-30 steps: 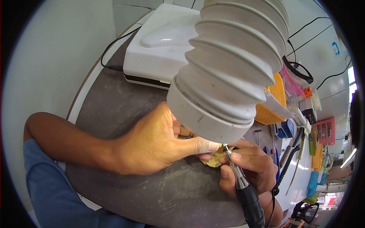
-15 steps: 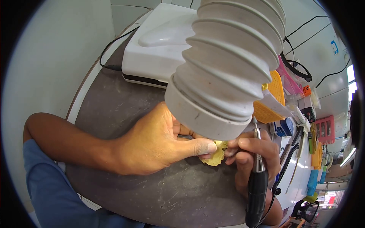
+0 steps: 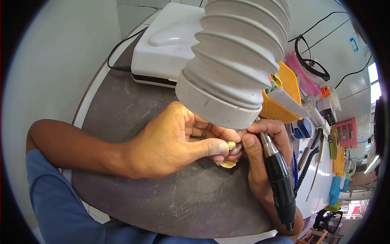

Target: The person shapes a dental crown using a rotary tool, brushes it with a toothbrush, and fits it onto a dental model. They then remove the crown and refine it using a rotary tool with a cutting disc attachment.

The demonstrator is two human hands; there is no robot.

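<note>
My left hand [image 3: 166, 140] is closed, with a small pale yellow piece [image 3: 231, 145] showing at the tip of its thumb. Below those fingers the scalloped edge of a yellow plaster dental cast [image 3: 226, 164] peeks out; the rest is hidden behind the hand. In my right hand [image 3: 256, 162] is a black rotary handpiece [image 3: 281, 183], its metal nose angled up toward the left fingers. The right fingertips come right up to the left ones. Just above both hands hangs the mouth of a ribbed suction hose [image 3: 219, 103], which covers the tool's tip.
A grey, scratched worktop [image 3: 134, 203] lies under my hands. Behind the hose stands a white machine [image 3: 168, 44] with a black cord. To the right are a yellow basket [image 3: 290, 85], a pink bin [image 3: 302, 73], safety glasses [image 3: 310, 67] and a coiled cable [image 3: 306, 173].
My right hand has turned the handpiece from upright to leaning left at the nose. A small yellow piece now shows at my left thumb, and less of the cast is visible.
</note>
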